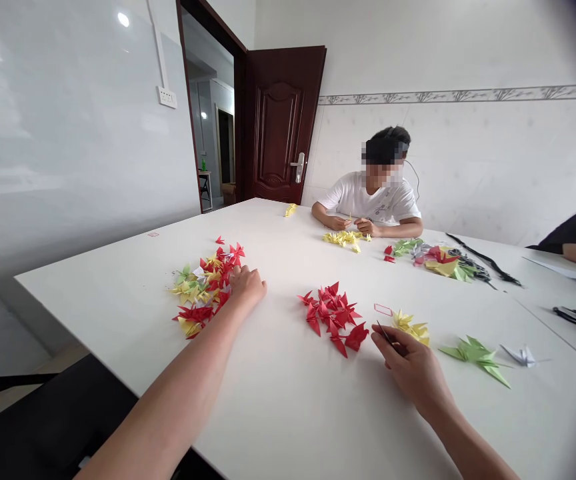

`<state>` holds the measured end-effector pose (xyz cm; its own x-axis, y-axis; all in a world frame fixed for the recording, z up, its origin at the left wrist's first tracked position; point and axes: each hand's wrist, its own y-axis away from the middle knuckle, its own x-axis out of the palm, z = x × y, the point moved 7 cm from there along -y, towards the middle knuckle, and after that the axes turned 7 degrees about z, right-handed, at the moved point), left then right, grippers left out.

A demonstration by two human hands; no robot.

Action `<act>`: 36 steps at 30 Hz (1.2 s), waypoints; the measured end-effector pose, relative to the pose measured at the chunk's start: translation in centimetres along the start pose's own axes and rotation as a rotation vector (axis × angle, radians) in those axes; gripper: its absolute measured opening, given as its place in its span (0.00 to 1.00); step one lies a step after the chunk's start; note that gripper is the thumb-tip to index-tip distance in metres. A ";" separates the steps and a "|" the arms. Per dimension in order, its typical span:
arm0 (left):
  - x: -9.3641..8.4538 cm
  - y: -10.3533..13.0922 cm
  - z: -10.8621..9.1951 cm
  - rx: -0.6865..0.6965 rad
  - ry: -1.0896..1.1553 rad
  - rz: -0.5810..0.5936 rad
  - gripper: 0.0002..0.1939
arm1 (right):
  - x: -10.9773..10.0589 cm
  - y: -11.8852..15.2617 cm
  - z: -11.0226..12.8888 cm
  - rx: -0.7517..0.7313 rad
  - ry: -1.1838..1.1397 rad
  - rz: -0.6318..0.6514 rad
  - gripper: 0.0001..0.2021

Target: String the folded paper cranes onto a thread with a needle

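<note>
Left hand at the mixed paper birds, right hand beside the red paper birds.
The mixed pile lies toward the left corner of the white table; the red ones sit farther in from that corner, between the hands. The left grip is curled, its fingertips hidden against the pile, so I cannot tell whether it holds anything; the right is pinched narrow on a thin dark tool. The birds should handle as nearly weightless, crisp along the creases yet easily crushed; a gentle pinch at the folded body would spare the pointed wings and tips.
</note>
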<state>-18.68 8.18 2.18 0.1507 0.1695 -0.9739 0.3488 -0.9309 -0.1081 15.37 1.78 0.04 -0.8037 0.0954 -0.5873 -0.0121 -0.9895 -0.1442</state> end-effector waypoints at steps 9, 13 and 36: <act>-0.9 -0.5 2.0 -0.145 0.006 -0.020 0.18 | -0.1 0.0 0.0 0.010 -0.021 0.021 0.21; -0.7 -0.4 2.0 -0.138 0.017 0.026 0.16 | -0.2 0.4 0.5 -0.005 -0.048 -0.026 0.20; -0.4 -0.1 1.0 -0.083 0.027 0.052 0.12 | 0.0 0.4 0.7 -0.038 -0.056 -0.003 0.20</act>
<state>-19.72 7.85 2.35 0.1951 0.1316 -0.9719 0.4155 -0.9087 -0.0396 14.94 1.31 0.50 -0.8358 0.0915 -0.5414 0.0067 -0.9843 -0.1766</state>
